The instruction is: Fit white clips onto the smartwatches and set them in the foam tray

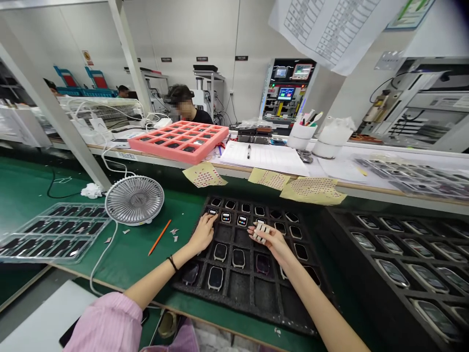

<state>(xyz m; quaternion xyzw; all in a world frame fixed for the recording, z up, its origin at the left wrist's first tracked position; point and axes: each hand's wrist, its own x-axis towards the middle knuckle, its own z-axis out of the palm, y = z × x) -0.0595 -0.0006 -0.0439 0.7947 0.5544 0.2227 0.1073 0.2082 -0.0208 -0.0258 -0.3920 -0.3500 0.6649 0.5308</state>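
Note:
My left hand (202, 234) reaches over the left side of a black foam tray (238, 288), its fingers stretched out and fingertips touching a smartwatch (212, 212) in the second row. Closed over the middle of the tray, my right hand (273, 240) grips a small pale slotted block (261, 231), whose exact kind I cannot make out. Between the hands lie two smartwatches with lit screens, one (226, 217) beside the other (242, 220). A further lit watch (260, 222) is partly covered by the block. Dark-screened watches (238, 257) sit in other compartments; my right forearm hides some.
A second black tray of watches (397, 274) stands to the right. On the left are a grey fan (135, 200), an orange pen (159, 237) and a clear tray of dark parts (54, 232). A pink foam tray (179, 139) rests on the shelf; a person (188, 105) sits beyond.

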